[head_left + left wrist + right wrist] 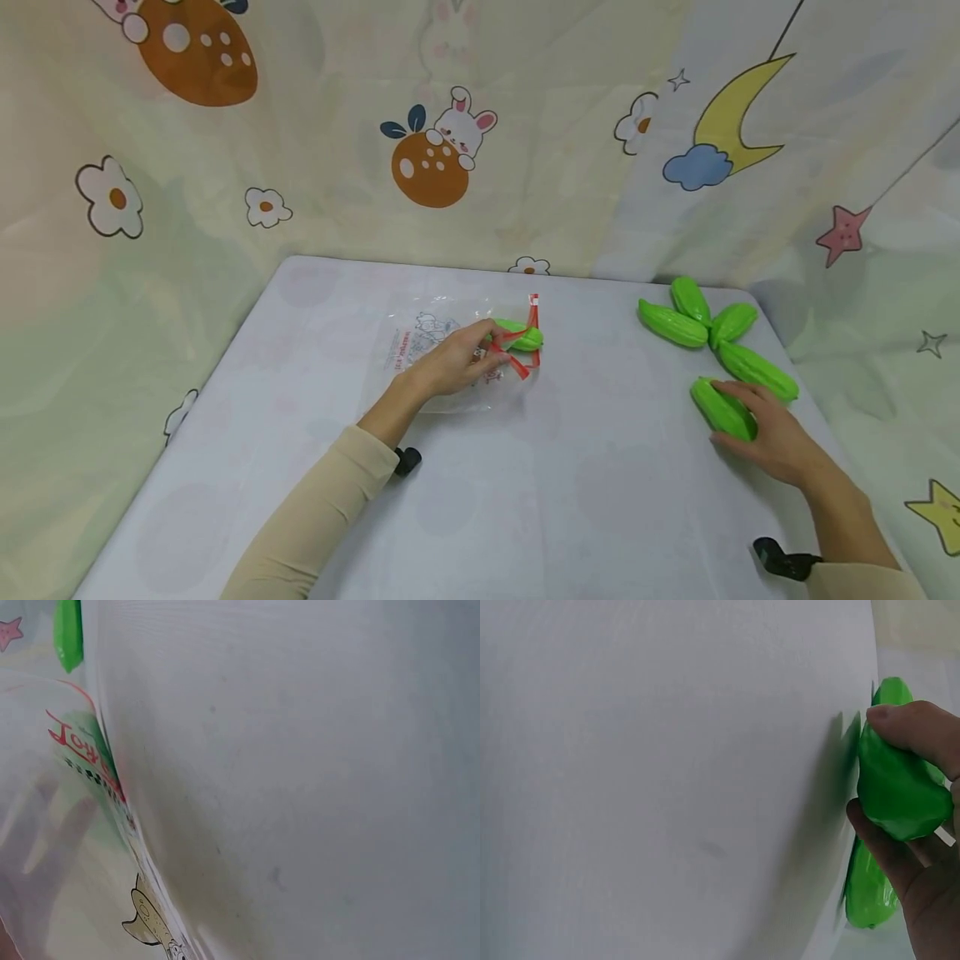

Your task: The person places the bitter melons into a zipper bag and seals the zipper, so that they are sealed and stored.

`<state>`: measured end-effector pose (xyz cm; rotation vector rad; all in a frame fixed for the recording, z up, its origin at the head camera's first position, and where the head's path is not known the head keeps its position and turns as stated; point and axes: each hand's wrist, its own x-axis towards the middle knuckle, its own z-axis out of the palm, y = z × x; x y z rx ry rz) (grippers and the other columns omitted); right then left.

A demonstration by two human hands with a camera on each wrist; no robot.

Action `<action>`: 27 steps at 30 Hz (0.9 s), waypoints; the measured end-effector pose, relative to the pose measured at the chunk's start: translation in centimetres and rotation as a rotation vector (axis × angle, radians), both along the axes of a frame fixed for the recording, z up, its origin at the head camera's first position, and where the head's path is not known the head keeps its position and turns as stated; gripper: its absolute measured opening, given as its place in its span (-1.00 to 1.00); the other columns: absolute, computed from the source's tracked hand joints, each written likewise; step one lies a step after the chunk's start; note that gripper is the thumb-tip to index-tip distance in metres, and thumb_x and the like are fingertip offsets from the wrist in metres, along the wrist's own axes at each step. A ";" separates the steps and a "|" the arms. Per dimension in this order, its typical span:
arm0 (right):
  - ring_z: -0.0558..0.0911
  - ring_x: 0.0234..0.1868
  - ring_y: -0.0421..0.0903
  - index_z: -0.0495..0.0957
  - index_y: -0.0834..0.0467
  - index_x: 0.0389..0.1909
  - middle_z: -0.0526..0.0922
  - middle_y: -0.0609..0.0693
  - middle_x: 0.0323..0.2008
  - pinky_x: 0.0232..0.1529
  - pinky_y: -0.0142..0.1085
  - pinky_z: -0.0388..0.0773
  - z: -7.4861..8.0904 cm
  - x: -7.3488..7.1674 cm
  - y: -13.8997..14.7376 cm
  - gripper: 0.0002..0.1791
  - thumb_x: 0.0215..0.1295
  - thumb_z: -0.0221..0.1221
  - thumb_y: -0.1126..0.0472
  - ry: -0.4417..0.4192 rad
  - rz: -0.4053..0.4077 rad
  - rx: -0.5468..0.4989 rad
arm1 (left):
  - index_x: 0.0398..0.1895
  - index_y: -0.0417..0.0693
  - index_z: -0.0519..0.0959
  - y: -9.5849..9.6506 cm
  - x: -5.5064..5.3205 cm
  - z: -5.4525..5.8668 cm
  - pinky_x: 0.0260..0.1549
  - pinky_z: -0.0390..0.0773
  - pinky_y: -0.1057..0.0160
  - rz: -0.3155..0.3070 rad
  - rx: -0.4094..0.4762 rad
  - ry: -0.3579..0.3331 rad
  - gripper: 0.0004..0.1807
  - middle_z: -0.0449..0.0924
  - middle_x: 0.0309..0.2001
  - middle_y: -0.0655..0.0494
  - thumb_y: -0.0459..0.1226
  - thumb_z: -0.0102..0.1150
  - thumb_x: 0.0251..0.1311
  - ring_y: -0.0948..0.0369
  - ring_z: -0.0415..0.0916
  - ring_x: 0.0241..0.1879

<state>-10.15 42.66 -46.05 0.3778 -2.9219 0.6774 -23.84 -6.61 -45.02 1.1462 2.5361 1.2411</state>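
Note:
My left hand (459, 360) pinches the red-edged mouth of a clear printed plastic bag (401, 333), which lies on the table's left-centre. A green toy cucumber (531, 338) shows just inside the mouth, beyond the fingers. In the left wrist view the bag's printed film (79, 742) fills the left side, with blurred fingers (45, 832) behind it. Over at the right, my right hand (772, 442) grips another ridged green toy cucumber (722, 410) between thumb and fingers. The right wrist view shows this cucumber (900, 791) with the thumb on one side and fingertips on the other.
Several more green toy cucumbers (672, 323) lie clustered at the table's far right, just past my right hand. The white table (585, 500) ends at a patterned curtain (322, 150) behind and beside it. Black wrist pieces (407, 461) stick out near both sleeves.

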 end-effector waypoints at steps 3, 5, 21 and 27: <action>0.41 0.19 0.31 0.38 0.19 0.41 0.41 0.31 0.23 0.18 -0.08 0.35 -0.2 -0.3 -0.4 -0.12 0.03 0.53 0.30 0.054 0.017 -0.016 | 0.11 -0.10 0.46 0.0 0.0 0.0 -0.13 0.64 0.27 -0.003 0.002 -0.009 -0.63 0.60 0.15 0.03 -0.06 0.21 0.45 0.25 0.58 0.01; 0.41 0.24 0.14 0.41 0.19 0.38 0.46 0.28 0.23 0.24 -0.41 0.27 -0.4 -0.6 -0.7 -0.13 0.00 0.54 0.32 0.099 0.035 -0.026 | 0.10 -0.10 0.46 -0.1 0.1 0.0 -0.12 0.64 0.28 -0.002 0.003 -0.009 -0.63 0.60 0.16 0.04 -0.06 0.21 0.45 0.25 0.60 0.02; 0.18 0.34 -0.63 0.48 0.24 0.31 0.54 0.31 0.23 0.22 -0.78 0.05 -0.8 -2.9 -3.6 -0.11 -0.18 0.57 0.44 0.254 0.144 -0.099 | 0.11 -0.09 0.44 0.1 0.1 0.0 -0.14 0.62 0.27 -0.005 -0.003 -0.011 -0.60 0.60 0.15 0.04 -0.02 0.20 0.45 0.26 0.59 0.04; 0.20 0.35 -0.60 0.49 0.24 0.32 0.53 0.33 0.25 0.26 -0.75 0.06 -0.9 -3.4 -4.5 -0.11 -0.17 0.55 0.46 0.269 0.159 -0.120 | 0.13 -0.05 0.44 0.1 0.1 0.0 -0.12 0.62 0.26 -0.003 -0.008 -0.016 -0.61 0.61 0.14 0.04 -0.02 0.21 0.44 0.26 0.58 0.07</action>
